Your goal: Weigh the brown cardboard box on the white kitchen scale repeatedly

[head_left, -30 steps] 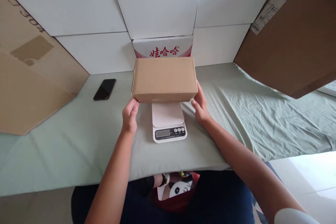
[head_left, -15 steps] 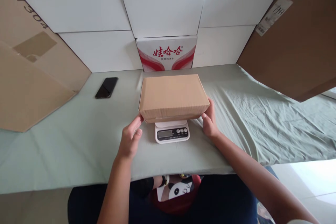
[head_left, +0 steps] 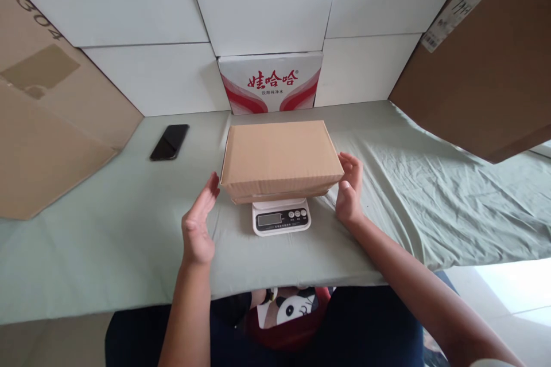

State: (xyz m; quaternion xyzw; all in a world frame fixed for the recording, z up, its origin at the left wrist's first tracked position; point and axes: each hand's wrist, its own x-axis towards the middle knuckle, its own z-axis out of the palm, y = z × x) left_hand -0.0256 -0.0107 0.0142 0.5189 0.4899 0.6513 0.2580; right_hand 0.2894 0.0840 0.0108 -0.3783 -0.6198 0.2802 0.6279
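A closed brown cardboard box [head_left: 279, 157] rests on a small white digital scale [head_left: 280, 218], covering most of its platform; only the display and buttons show. My left hand [head_left: 198, 223] hovers open just left of the box, palm facing it, fingers straight and not touching. On the other side my right hand [head_left: 349, 186] is open as well, its fingers apart and close to the box's right end, seemingly clear of it.
The scale stands on a table under a pale green cloth [head_left: 408, 195]. A black phone [head_left: 169, 141] lies at the back left. A red-and-white printed carton [head_left: 270, 83] stands behind the box against white panels. Large cardboard sheets lean at left [head_left: 51, 126] and right [head_left: 486, 63].
The box came down and toward me onto the scale. Both hands then let go of it and drew a little away from its ends.
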